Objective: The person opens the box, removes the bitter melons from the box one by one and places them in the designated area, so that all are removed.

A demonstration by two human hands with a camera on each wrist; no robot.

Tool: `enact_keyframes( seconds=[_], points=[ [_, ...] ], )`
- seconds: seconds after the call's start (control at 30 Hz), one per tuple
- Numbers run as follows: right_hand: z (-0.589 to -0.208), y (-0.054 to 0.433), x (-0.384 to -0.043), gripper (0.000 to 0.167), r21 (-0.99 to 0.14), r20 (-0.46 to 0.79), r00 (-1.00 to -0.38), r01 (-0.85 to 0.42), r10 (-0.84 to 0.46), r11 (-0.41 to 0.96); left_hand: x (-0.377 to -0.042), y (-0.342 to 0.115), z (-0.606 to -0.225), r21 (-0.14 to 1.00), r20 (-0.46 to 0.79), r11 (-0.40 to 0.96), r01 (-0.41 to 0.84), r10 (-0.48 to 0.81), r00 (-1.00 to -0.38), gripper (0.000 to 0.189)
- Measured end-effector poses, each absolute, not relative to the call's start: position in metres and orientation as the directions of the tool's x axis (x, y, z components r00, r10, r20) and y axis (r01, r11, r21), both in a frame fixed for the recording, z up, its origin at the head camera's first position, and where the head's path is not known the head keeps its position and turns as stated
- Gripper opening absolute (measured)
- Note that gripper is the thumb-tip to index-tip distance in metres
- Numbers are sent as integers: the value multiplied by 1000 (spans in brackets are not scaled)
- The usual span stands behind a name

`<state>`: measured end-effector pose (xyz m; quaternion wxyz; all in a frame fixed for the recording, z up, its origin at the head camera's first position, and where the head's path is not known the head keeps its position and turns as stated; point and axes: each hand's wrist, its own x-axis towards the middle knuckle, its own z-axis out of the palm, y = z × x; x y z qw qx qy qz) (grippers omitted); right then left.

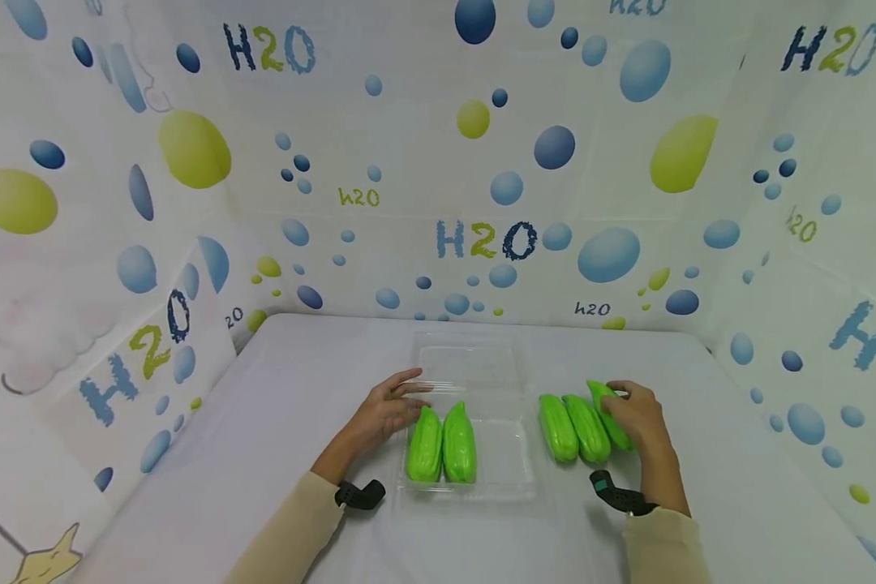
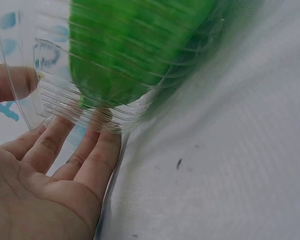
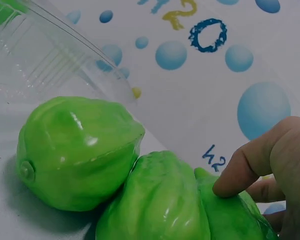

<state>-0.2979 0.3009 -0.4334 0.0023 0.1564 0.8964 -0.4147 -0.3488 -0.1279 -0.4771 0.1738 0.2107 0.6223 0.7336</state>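
A clear plastic clamshell container (image 1: 507,454) lies with its lid folded back, two glossy green ridged vegetables (image 1: 459,444) in its left part. At its left side is my left hand (image 1: 387,412), fingers extended. In the left wrist view, the fingertips (image 2: 104,120) touch the ribbed outer wall, behind which a green vegetable (image 2: 135,50) shows through. Three more such vegetables lie side by side right of the container. My right hand (image 1: 638,414) grips the rightmost vegetable (image 1: 604,397), thumb on its surface in the right wrist view, the other fingers partly hidden behind it.
The raised lid (image 1: 467,361) lies flat toward the back of the white table (image 1: 321,357). A printed sheet (image 1: 409,146) with blue and yellow dots forms the wall behind and at both sides. Each wrist carries a black camera mount (image 1: 361,495).
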Motion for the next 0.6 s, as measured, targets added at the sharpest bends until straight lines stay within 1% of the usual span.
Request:
enact_keyframes(
  seconds=[0.2,0.6],
  points=[
    [-433,302,-296,68,-725,-200,-947,315,250,612,-347,-128,-476,987,94,-159,11,519,-850,64],
    [-429,301,-297,69,-704,-237,-932,359,273,613,-348,-128,-476,984,99,-175,7,522,-847,64]
  ],
)
